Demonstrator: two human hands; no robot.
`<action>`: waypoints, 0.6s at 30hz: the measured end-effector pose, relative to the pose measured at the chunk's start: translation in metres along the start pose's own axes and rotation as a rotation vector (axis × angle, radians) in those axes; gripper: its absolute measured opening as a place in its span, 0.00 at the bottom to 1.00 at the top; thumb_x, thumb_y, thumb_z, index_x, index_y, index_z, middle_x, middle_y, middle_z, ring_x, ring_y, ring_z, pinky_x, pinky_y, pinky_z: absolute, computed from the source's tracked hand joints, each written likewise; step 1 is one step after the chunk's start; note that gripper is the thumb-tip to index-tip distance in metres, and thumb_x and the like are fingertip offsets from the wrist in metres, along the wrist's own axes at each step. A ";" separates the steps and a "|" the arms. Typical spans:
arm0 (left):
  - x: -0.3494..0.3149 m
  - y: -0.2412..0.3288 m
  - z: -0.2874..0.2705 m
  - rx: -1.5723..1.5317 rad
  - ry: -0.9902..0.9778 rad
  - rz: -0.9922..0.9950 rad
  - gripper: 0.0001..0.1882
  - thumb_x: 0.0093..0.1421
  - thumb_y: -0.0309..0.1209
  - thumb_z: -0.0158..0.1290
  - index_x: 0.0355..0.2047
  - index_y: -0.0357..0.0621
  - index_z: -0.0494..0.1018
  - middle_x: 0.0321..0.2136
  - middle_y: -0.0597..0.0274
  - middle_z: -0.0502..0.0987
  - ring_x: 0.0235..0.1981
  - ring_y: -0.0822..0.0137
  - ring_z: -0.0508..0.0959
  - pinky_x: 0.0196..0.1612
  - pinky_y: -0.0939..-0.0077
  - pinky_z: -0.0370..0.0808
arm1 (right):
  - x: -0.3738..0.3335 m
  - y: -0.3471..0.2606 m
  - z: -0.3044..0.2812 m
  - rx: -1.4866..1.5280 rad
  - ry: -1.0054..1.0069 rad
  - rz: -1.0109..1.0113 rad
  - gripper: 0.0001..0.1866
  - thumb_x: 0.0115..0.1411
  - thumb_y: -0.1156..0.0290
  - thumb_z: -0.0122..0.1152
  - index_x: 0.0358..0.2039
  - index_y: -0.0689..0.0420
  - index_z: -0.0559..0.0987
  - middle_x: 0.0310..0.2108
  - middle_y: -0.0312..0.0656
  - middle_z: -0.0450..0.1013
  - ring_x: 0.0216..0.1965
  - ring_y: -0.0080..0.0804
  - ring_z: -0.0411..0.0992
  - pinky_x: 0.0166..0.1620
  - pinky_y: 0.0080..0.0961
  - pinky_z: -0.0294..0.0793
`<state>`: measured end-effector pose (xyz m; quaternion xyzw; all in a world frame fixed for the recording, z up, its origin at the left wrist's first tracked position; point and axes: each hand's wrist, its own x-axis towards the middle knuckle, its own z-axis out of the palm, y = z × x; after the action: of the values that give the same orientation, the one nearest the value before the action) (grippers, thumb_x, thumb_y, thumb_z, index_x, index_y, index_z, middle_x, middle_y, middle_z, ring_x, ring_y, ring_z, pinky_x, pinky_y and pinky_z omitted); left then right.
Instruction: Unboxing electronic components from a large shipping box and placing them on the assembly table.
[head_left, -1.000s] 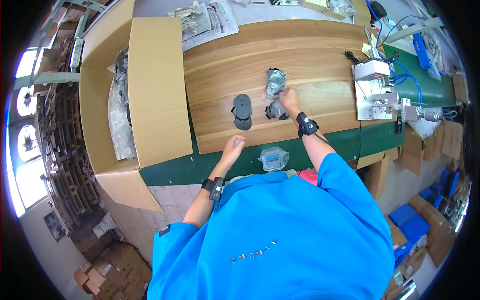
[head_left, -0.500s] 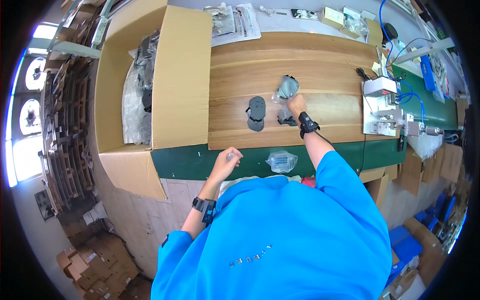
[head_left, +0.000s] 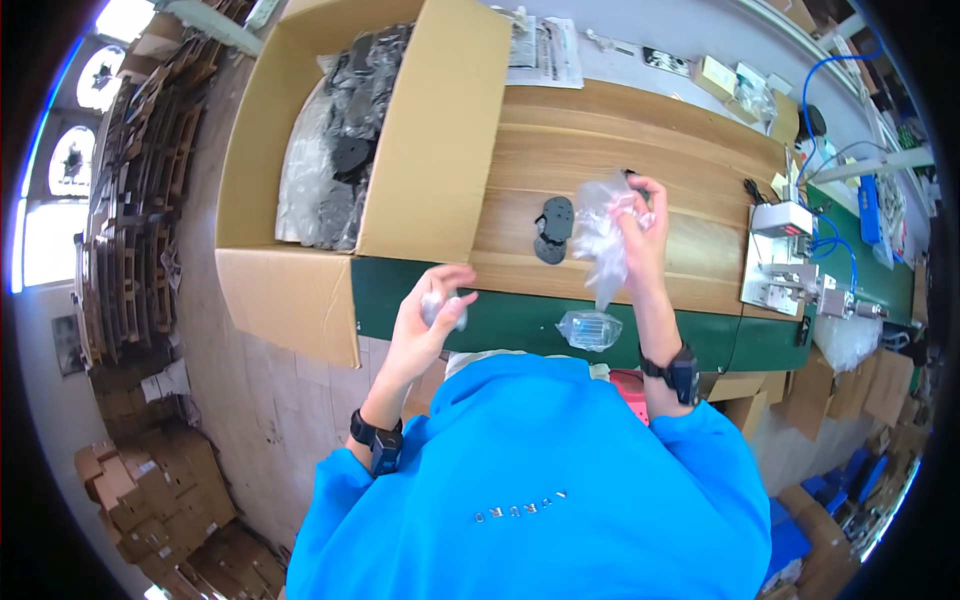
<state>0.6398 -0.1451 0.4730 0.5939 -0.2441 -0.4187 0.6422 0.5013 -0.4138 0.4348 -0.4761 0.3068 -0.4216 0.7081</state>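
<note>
My right hand [head_left: 646,240] is raised over the wooden board [head_left: 710,150], its fingers closed on a clear plastic bag [head_left: 600,225] that hangs down crumpled. A bit of something dark shows by those fingertips, mostly hidden. Just left of the bag lies a flat dark grey part with rounded ends [head_left: 553,228]. My left hand [head_left: 420,322] is curled round a small wad of clear plastic [head_left: 440,308], in front of the cardboard box. A clear-wrapped packet [head_left: 589,330] rests on the green table edge between my arms.
At the left, a large open cardboard box [head_left: 430,140] holds several dark bagged parts. A metal fixture with a white box-shaped unit [head_left: 782,219] and blue tubes stands at the right. Papers [head_left: 545,55] and small boxes [head_left: 715,77] line the back.
My right hand has come up off the board with the plastic bag, which was lying round a dark part. My left hand has risen slightly, still curled. The whole view has shifted.
</note>
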 end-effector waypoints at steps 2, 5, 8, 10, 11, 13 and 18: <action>0.009 0.019 0.000 -0.072 -0.072 0.132 0.33 0.58 0.45 0.64 0.52 0.38 0.61 0.64 0.46 0.56 0.64 0.54 0.63 0.59 0.66 0.70 | -0.032 -0.026 0.040 -0.002 -0.222 -0.009 0.24 0.56 0.86 0.50 0.54 0.57 0.69 0.41 0.35 0.70 0.38 0.17 0.69 0.37 0.15 0.69; 0.018 0.047 -0.005 0.473 -0.076 0.433 0.41 0.49 0.43 0.72 0.51 0.41 0.56 0.68 0.43 0.49 0.68 0.53 0.57 0.61 0.62 0.67 | -0.070 -0.011 0.104 -0.064 -0.296 -0.050 0.09 0.58 0.82 0.55 0.40 0.61 0.75 0.39 0.34 0.71 0.42 0.23 0.69 0.51 0.21 0.67; 0.011 0.064 -0.013 0.523 0.057 0.566 0.37 0.49 0.33 0.72 0.47 0.43 0.56 0.66 0.39 0.53 0.65 0.54 0.62 0.60 0.62 0.68 | -0.101 -0.017 0.159 0.067 -0.438 0.263 0.05 0.59 0.79 0.56 0.37 0.60 0.74 0.37 0.35 0.73 0.42 0.22 0.70 0.49 0.21 0.68; -0.003 0.041 -0.044 0.429 0.097 0.586 0.35 0.50 0.26 0.70 0.48 0.42 0.56 0.66 0.36 0.55 0.63 0.51 0.66 0.59 0.63 0.70 | -0.107 -0.023 0.183 0.269 -0.530 0.488 0.06 0.61 0.77 0.55 0.39 0.59 0.73 0.39 0.36 0.73 0.43 0.23 0.70 0.50 0.23 0.69; -0.007 0.037 -0.058 0.351 0.102 0.577 0.35 0.50 0.22 0.69 0.50 0.42 0.56 0.66 0.34 0.56 0.62 0.50 0.69 0.58 0.63 0.71 | -0.108 -0.022 0.193 0.362 -0.560 0.549 0.06 0.62 0.76 0.54 0.40 0.58 0.73 0.41 0.36 0.73 0.45 0.23 0.70 0.51 0.24 0.68; -0.012 0.038 -0.078 0.469 0.290 0.729 0.37 0.50 0.19 0.67 0.54 0.41 0.55 0.53 0.40 0.71 0.51 0.55 0.77 0.51 0.64 0.75 | -0.117 -0.016 0.215 0.463 -0.597 0.640 0.08 0.64 0.73 0.53 0.44 0.58 0.71 0.44 0.37 0.72 0.48 0.24 0.70 0.54 0.25 0.68; -0.013 0.093 -0.134 0.701 0.401 0.758 0.24 0.48 0.23 0.68 0.43 0.40 0.67 0.39 0.48 0.74 0.42 0.54 0.79 0.43 0.65 0.77 | -0.146 0.006 0.261 0.421 -0.732 0.661 0.27 0.68 0.71 0.53 0.66 0.58 0.59 0.57 0.41 0.66 0.59 0.28 0.64 0.63 0.30 0.62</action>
<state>0.7647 -0.0643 0.5415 0.7107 -0.4387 0.0695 0.5456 0.6547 -0.1740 0.5279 -0.3175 0.0824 -0.0350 0.9440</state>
